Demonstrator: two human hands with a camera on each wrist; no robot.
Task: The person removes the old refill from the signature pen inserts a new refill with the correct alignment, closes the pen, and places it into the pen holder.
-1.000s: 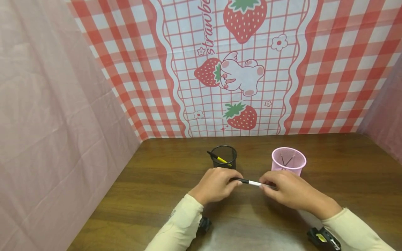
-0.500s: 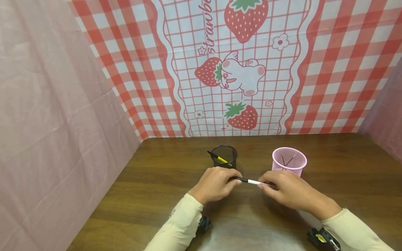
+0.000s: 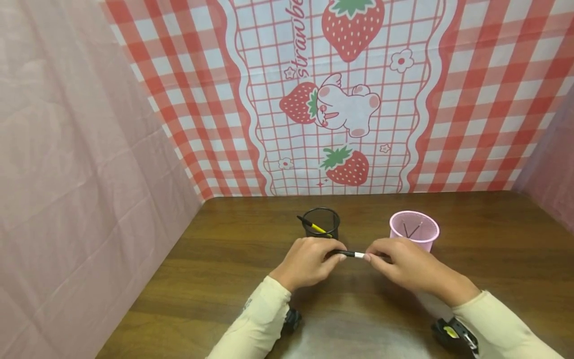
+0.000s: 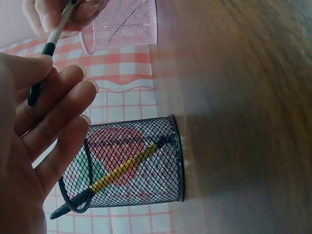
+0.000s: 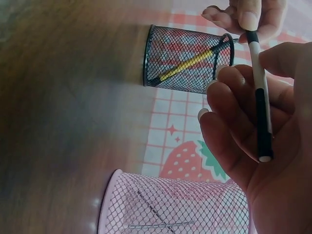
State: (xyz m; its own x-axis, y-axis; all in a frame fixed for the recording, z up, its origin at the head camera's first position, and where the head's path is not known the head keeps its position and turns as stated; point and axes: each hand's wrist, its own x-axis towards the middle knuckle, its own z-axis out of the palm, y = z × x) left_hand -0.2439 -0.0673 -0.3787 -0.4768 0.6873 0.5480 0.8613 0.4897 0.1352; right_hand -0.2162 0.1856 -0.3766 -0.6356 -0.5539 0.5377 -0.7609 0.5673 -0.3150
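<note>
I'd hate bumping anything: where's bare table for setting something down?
The table is bare between the left curtain and black mesh cup, right of the pink mesh cup, and between the cups. It's crowded in front of the cups, where the left hand and right hand hold a pen.

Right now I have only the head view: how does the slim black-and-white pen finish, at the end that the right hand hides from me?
Observer: The right wrist view shows it: the slim black-and-white pen ends in a small pale tip beyond a black section, over the palm of the right hand.
Operator: And the yellow-and-black pen in the black wire-mesh cup? I can't see its lower end.
Observer: In the left wrist view, that end is black and sits down near the cup's base.
</note>
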